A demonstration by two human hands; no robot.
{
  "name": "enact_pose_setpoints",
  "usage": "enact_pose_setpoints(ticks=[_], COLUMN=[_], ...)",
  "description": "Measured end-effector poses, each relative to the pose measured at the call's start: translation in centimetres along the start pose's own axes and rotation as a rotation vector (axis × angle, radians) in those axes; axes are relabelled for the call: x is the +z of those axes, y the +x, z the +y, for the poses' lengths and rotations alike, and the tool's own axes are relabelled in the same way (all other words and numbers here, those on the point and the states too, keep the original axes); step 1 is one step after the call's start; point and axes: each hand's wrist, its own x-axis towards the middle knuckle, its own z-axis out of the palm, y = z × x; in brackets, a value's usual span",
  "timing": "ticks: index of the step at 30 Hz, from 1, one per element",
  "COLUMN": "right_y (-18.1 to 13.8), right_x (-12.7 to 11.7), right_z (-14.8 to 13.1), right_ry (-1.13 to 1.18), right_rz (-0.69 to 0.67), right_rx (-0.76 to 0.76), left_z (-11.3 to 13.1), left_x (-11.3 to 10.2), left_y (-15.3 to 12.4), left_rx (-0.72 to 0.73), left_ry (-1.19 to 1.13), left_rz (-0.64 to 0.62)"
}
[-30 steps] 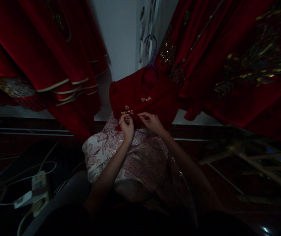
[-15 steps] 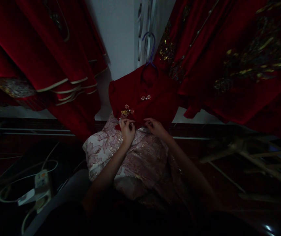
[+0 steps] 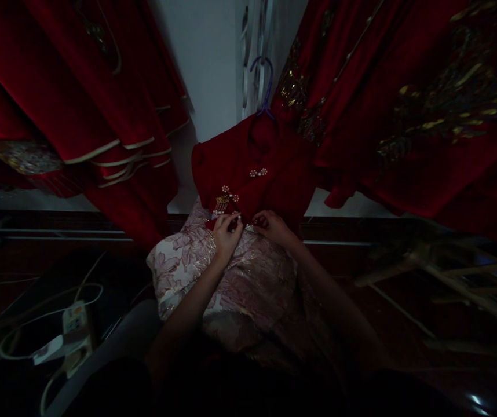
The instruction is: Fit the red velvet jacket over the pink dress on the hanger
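A red top (image 3: 289, 174) with pearl-like flower ornaments (image 3: 258, 172) hangs from a dark blue hanger (image 3: 267, 87). A gold fan-shaped tassel ornament (image 3: 223, 202) sits on its left part. My left hand (image 3: 227, 234) is at the top's lower edge, thumb and forefinger pinched around a tiny pale spot too small to name. Across a narrow gap, my right hand (image 3: 274, 227) pinches at the same edge; what its fingertips hold is hidden. Beneath both forearms, pink-and-white floral brocade (image 3: 252, 278) spreads over my lap.
Red garments (image 3: 113, 104) with gold trim hang on the left, and sequinned red garments (image 3: 405, 116) on the right. A power strip (image 3: 77, 336) with white cables lies lower left. A wooden frame (image 3: 443, 275) stands on the right. The light is dim.
My left hand has shifted slightly right, its thumb and forefinger drawing together. My right fingertips have curled in and moved slightly down at the top's edge.
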Motion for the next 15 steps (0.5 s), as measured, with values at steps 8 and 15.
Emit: enact_pose_setpoints(ticks=[8,15], right_y=[0.11,0.32], right_x=[0.92,0.95], right_z=[0.14,-0.16], right_ry=[0.026,0.238], right_rz=[0.023,0.119], right_rx=[0.062,0.158], left_z=[0.59,-0.11], left_x=[-0.75,-0.96], left_y=[-0.76,-0.73], left_rx=[-0.046,-0.083], left_ry=[-0.081,0.052], left_rz=[-0.071,-0.079])
